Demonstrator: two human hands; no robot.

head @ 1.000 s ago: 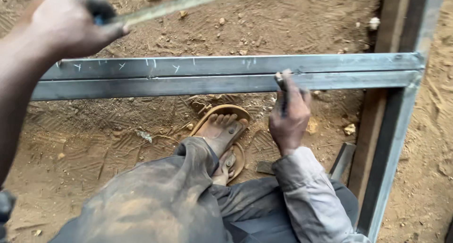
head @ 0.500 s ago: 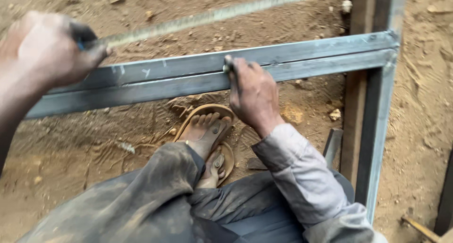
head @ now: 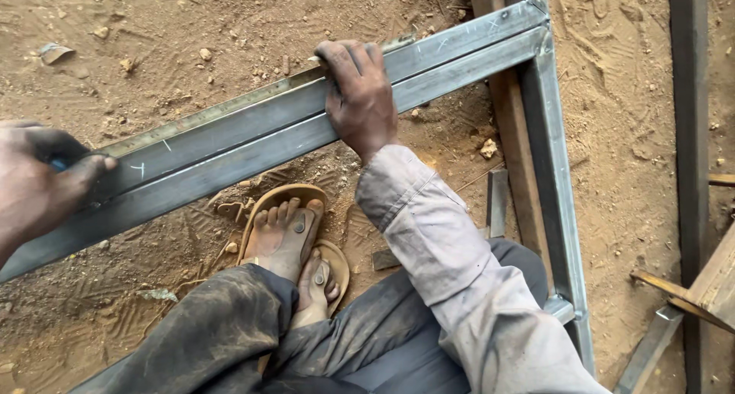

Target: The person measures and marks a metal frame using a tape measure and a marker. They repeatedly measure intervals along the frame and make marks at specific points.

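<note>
A welded frame of grey square steel tube (head: 306,137) lies flat on bare, reddish dirt ground (head: 191,26), its long rail running from the lower left up to a corner joint at the upper right, where a second rail turns down toward the bottom edge of the view. Along the far side of that long rail, touching its upper edge, a metal straightedge (head: 230,107) is laid flush. The right hand (head: 358,95) presses down across the rail near its middle, fingers curled over the far edge so that they pin the straightedge against the tube. The left hand (head: 38,183), at the rail's lower-left end, has its fingers closed around a small dark marking tool (head: 57,164), of which only a sliver shows, its tip at the steel. Pale marks (head: 139,168) already show on the rail just right of that hand. Judging by this, the work is at the measuring and marking stage: the next move calls for keeping the straightedge from slipping while a clean line is drawn on the steel. Under the rail, on the near side, two bare feet rest in worn tan sandals (head: 295,233), beside the person's soiled grey trousers (head: 230,333).
</note>
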